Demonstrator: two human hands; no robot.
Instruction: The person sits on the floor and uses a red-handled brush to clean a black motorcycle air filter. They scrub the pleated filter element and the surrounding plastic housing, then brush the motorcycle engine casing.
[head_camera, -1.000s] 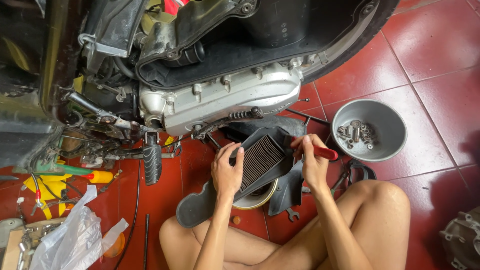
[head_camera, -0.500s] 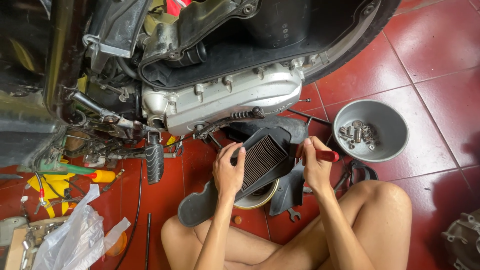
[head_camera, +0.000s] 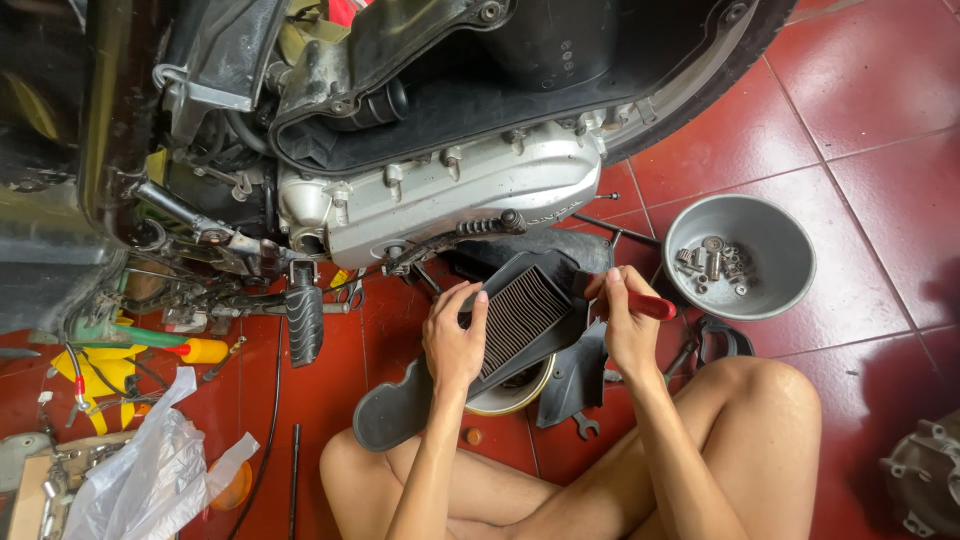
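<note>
I sit cross-legged on a red tiled floor (head_camera: 880, 130), close under the side of a scooter whose silver engine cover (head_camera: 450, 195) hangs just above my work. My left hand (head_camera: 455, 340) is closed around the near edge of a black air-filter housing (head_camera: 530, 310), fingers curled over its rim, so the pleated filter faces up at a tilt where I can see it. My right hand (head_camera: 625, 325) grips a red-handled tool (head_camera: 650, 305) in a fist at the housing's far edge; its tip is hidden, so what it is working on I cannot tell. Under the housing lies a black plastic cover (head_camera: 400, 415) on the tiles, with a small wrench (head_camera: 583, 428) just beside it. To my right, near at hand, a grey bowl (head_camera: 775, 290) holds bolts and nuts, which I judge keeps them from scattering. Off to my left lie a crumpled plastic bag (head_camera: 140, 480) and a yellow-handled screwdriver (head_camera: 195, 350).
</note>
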